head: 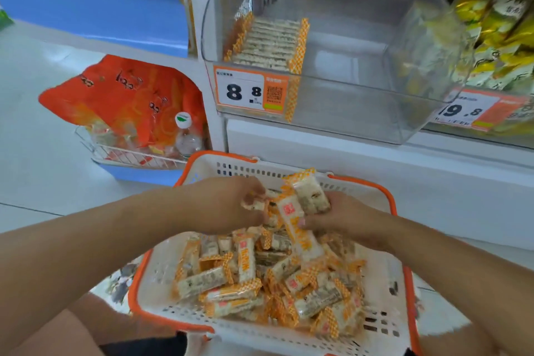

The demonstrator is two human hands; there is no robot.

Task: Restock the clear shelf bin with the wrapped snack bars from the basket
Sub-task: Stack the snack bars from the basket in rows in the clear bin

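Both hands work over the white perforated plastic basket with orange rim (384,324), which sits on the floor in front of the shelf. The right hand (344,218) has its fingers curled around a small bundle of orange-and-white wrapped snack bars (300,211), held upright, probably so that the ends line up for stacking. The left hand (228,205) pinches one more bar (254,204) just beside that bundle, apparently to add it. The bulk of the loose bars (260,280) lies jumbled in the basket below the hands.

The clear plastic shelf bin (346,101) stands above and behind the basket. One neat row of bars (270,43) stands on edge against its left wall; the remainder of the bin is unfilled. Judged from this, restocking is at an early stage.

Surroundings:
- An orange price label (251,91) is fixed to the bin front.
- A neighbouring clear bin of yellow packets (497,23) stands to the right.
- A wire rack holding orange bags (124,95) and a clear bottle (187,136) stands to the left.

The bin's raised front wall stands between basket and row; bars likely must be lifted over it.
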